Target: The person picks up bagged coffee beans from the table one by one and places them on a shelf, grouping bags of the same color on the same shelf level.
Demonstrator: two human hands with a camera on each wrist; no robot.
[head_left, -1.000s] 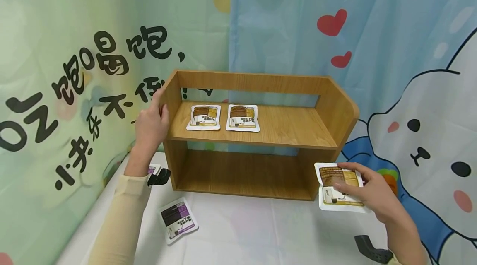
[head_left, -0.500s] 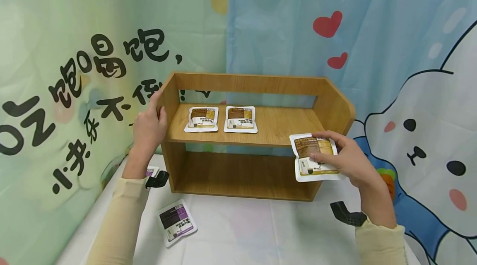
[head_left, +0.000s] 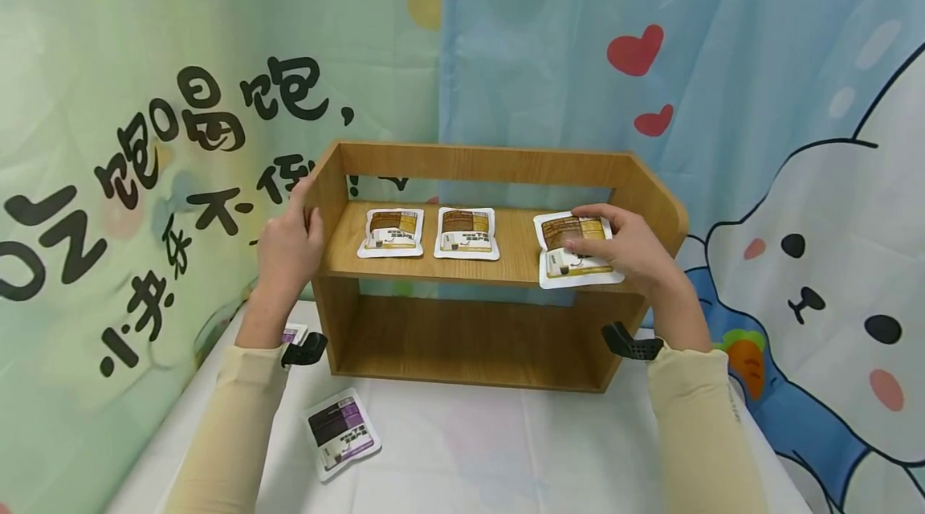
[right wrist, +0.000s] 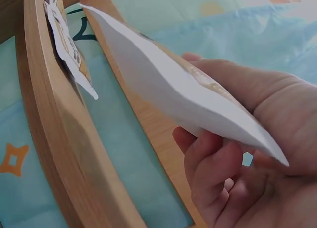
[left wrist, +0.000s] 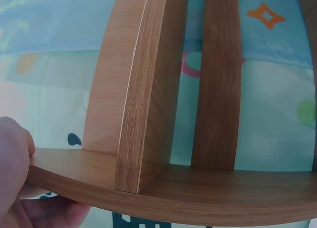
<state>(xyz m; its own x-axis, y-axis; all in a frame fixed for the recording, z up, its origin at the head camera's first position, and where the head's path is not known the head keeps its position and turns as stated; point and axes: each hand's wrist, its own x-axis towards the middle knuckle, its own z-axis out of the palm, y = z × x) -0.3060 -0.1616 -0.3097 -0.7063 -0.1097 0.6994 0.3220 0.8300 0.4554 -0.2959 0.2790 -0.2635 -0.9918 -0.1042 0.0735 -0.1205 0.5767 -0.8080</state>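
My right hand (head_left: 627,245) pinches a white-edged food pouch (head_left: 576,250) with a brown and yellow label, thumb on its face and fingers behind. In the right wrist view the pouch (right wrist: 168,84) appears edge-on, its pale back tilted above the shelf board (right wrist: 74,139). Two matching pouches, one at the left (head_left: 391,233) and one in the middle (head_left: 466,233), lie side by side on the upper board of the wooden shelf (head_left: 462,337). My left hand (head_left: 291,245) grips the shelf's left side panel, its thumb and fingers around the panel edge in the left wrist view.
A purple-and-black labelled pouch (head_left: 343,434) lies on the white table (head_left: 462,450) in front of the shelf's left end. Another purple-labelled pouch (head_left: 293,332) is partly hidden behind the left wrist. Printed curtains (head_left: 535,40) hang behind the shelf.
My right hand has carried its pouch up and leftward, from beside the shelf's right end to over the upper board's right part. The left hand keeps its grip on the side panel.
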